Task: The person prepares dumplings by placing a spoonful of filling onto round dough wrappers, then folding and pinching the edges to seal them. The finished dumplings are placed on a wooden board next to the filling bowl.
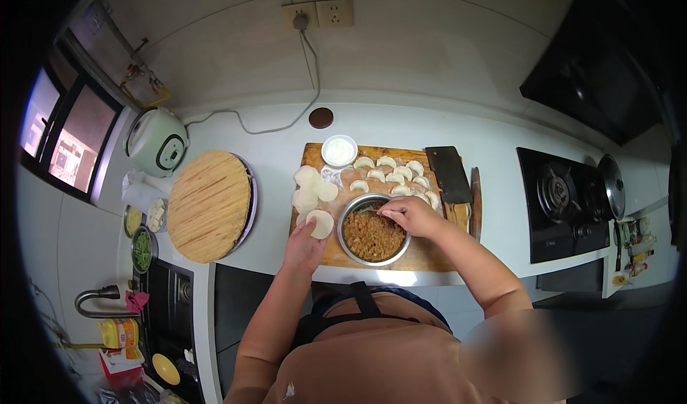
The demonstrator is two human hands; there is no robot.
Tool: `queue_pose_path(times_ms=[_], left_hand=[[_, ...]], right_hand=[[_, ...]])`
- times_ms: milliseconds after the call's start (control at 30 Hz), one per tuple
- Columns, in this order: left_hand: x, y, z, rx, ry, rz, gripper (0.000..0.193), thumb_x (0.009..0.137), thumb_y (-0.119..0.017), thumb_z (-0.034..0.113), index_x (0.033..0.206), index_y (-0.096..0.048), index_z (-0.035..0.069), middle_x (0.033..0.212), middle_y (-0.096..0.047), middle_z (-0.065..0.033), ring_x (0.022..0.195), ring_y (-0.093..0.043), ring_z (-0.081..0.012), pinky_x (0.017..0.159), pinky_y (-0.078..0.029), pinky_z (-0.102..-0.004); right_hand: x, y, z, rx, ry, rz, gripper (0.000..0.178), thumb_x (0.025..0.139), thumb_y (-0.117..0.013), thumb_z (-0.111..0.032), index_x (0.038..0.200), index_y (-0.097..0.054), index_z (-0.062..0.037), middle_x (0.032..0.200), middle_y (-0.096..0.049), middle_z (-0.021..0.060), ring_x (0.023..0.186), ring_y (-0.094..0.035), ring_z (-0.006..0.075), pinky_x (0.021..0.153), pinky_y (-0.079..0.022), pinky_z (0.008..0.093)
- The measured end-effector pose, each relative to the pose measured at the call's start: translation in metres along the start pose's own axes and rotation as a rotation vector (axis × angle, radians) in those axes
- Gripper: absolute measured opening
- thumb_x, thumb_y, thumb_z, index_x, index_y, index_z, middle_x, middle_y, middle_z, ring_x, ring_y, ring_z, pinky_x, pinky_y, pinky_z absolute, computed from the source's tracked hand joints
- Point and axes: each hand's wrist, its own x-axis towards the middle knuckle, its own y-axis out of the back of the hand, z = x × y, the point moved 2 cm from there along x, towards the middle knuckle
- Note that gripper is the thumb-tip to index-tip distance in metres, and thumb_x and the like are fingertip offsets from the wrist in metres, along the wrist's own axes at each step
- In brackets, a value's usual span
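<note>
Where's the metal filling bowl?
In the head view, the bowl sits near the middle on the wooden board, this side of the dumplings, right hand over its rim.

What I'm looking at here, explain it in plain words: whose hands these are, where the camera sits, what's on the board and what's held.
There is no machine: these are a person's bare hands. The one picture comes from a wide fisheye camera on their head, looking down, so straight edges bend.

On the wooden board are loose round dough wrappers, crescent-shaped dumplings, a white bowl of white powder, a cleaver and a metal bowl of brown filling.

The left hand holds one wrapper. The right hand is at the metal bowl; whether it grips a utensil is hard to tell.
</note>
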Motion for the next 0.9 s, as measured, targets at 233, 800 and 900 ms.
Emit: queue_pose_path(times_ms=[233, 800, 900], left_hand=[[0.007, -0.004, -0.006, -0.013, 0.017, -0.001, 0.026, 0.093, -0.042, 0.008, 0.116, -0.045, -0.004, 0.115, -0.053, -0.0158, 0.109, -0.052, -0.027, 0.096, -0.042, -0.0398], [0.028, -0.041, -0.047, 0.049, 0.196, -0.079, 0.028, 0.095, -0.037, 0.013, 0.117, -0.043, -0.004, 0.12, -0.049, -0.0157, 0.112, -0.049, -0.0279, 0.096, -0.042, -0.0438], [0.025, -0.058, -0.049, -0.027, 0.227, -0.093, 0.032, 0.098, -0.033, 0.02, 0.118, -0.043, -0.004, 0.122, -0.049, -0.0146, 0.113, -0.049, -0.0264, 0.098, -0.041, -0.0431]], right_hand=[[-0.01, 0.007, 0.02, 0.317, -0.236, 0.029, 0.019, 0.089, -0.054, -0.016, 0.094, -0.065, -0.0015, 0.085, -0.065, 0.0095, 0.077, -0.061, 0.017, 0.072, -0.049, 0.0282], [-0.054, 0.021, 0.028, 0.95, -0.448, 0.56, 0.032, 0.096, -0.042, -0.022, 0.103, -0.056, 0.0062, 0.086, -0.064, 0.0138, 0.074, -0.062, 0.015, 0.071, -0.052, 0.026], [-0.055, 0.018, 0.005, 0.876, -0.352, 0.577, 0.031, 0.096, -0.042, -0.02, 0.102, -0.056, 0.0064, 0.088, -0.064, 0.0135, 0.075, -0.062, 0.0157, 0.073, -0.051, 0.0263]])
